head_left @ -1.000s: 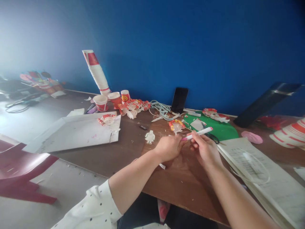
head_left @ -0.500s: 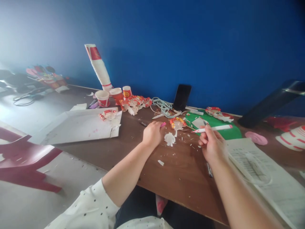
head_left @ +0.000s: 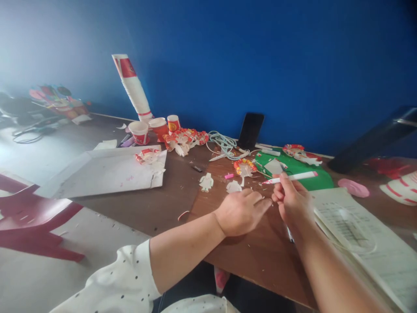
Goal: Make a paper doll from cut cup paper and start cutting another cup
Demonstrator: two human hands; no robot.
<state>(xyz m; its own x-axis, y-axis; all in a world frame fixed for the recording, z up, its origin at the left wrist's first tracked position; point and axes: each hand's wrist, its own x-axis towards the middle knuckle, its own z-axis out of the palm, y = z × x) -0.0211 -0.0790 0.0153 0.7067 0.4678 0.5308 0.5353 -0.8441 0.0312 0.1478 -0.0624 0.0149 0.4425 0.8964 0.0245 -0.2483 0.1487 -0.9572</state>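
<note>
A white felt-tip marker [head_left: 301, 175] with a pink end is pinched in my right hand [head_left: 295, 200], its uncapped pink tip pointing left. Low over the brown table, my left hand [head_left: 241, 211] lies back-up beside the right one, fingers reaching right and no object showing in them. A pink marker cap [head_left: 229, 176] rests on the table beyond it. Two white paper figures lie near: a whole cut-out [head_left: 206, 182] on the left, and another [head_left: 233, 186] just beyond my left knuckles. Behind them is a paper-cup cutout [head_left: 246, 166] with a red and yellow curled rim.
A green sheet [head_left: 312, 174] with scraps lies behind my right hand. Paper cups [head_left: 139, 132] and a white board [head_left: 110, 174] are at left. A phone [head_left: 250, 130] leans on the blue wall by a coiled cable [head_left: 223, 143]. Printed papers [head_left: 348, 234] lie at right.
My left hand has let go of the pink cap and moved right and nearer to me, beside my right hand. A paper figure now shows where it was. The marker stays held.
</note>
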